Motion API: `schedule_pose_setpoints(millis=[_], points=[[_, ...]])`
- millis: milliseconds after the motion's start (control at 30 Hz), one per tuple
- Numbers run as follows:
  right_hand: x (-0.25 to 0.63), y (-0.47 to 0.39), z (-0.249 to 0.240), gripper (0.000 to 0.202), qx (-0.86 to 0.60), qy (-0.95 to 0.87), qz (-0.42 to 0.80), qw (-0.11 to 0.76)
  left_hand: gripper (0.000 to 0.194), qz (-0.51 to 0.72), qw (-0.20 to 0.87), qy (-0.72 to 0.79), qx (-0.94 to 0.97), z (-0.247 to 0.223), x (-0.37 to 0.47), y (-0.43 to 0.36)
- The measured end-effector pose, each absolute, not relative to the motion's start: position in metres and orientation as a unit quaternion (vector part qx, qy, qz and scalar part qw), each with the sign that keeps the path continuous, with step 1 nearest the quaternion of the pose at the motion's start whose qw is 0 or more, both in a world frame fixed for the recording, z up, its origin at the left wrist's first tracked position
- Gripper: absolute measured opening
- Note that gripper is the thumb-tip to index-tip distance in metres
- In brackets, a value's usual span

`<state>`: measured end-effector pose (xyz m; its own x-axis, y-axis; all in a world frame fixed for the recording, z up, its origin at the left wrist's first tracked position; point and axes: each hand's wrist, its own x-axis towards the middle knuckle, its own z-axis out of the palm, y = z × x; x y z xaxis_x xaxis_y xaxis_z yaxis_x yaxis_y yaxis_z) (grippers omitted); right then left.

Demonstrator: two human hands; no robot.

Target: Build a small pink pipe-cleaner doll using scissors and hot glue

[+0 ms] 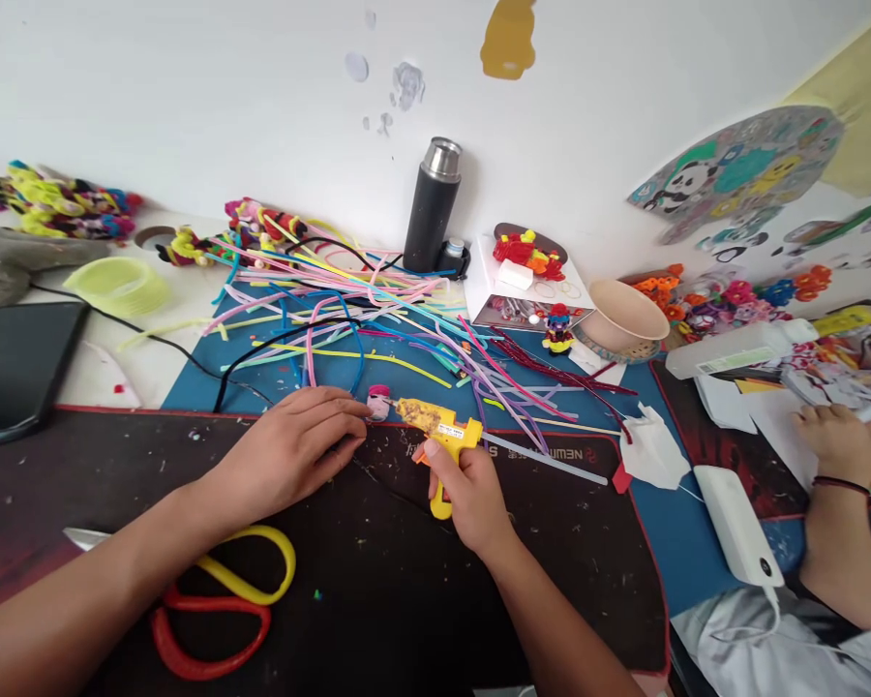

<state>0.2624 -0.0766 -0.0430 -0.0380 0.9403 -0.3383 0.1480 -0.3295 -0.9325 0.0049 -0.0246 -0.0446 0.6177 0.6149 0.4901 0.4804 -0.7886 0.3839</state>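
My right hand (468, 489) is wrapped round the handle of a yellow hot glue gun (435, 426), with a finger near its orange trigger. A long translucent glue stick (548, 458) juts from the gun's back end. The nozzle points left and meets, or nearly meets, a small pink and white fuzzy piece (378, 401). Beside that piece is my left hand (301, 440), fingers closed together at its left side; the fingertips' grip is partly hidden. Scissors with red and yellow handles (261, 600) lie under my left forearm on the black mat (377, 600).
Coloured pipe cleaners (377, 310) spread behind my hands. Further back stand a black thermos (433, 208), a white box (504, 290), a small fuzzy doll (558, 329) and a beige bowl (628, 318). A white power bank (736, 528) lies right, near another person's hands (838, 445). A black phone (21, 368) lies left.
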Motion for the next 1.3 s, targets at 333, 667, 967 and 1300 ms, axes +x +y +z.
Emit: schedule_pose_setpoints(millis=[333, 667, 967, 1300], points=[[0.258, -0.075, -0.041, 0.055, -0.624, -0.432, 0.56, 0.331, 0.014, 0.279, 0.077, 0.288, 0.913, -0.053, 0.006, -0.025], [0.259, -0.078, -0.038, 0.046, -0.647, -0.471, 0.51, 0.315, 0.017, 0.258, 0.061, 0.274, 0.924, -0.057, 0.005, -0.026], [0.258, -0.081, -0.044, 0.044, -0.645, -0.524, 0.467, 0.302, 0.019, 0.251, 0.067, 0.272, 0.927, -0.059, 0.005, -0.028], [0.256, -0.084, -0.044, 0.045, -0.654, -0.535, 0.449, 0.29, 0.017, 0.268, 0.105, 0.276, 0.917, -0.063, 0.005, -0.03]])
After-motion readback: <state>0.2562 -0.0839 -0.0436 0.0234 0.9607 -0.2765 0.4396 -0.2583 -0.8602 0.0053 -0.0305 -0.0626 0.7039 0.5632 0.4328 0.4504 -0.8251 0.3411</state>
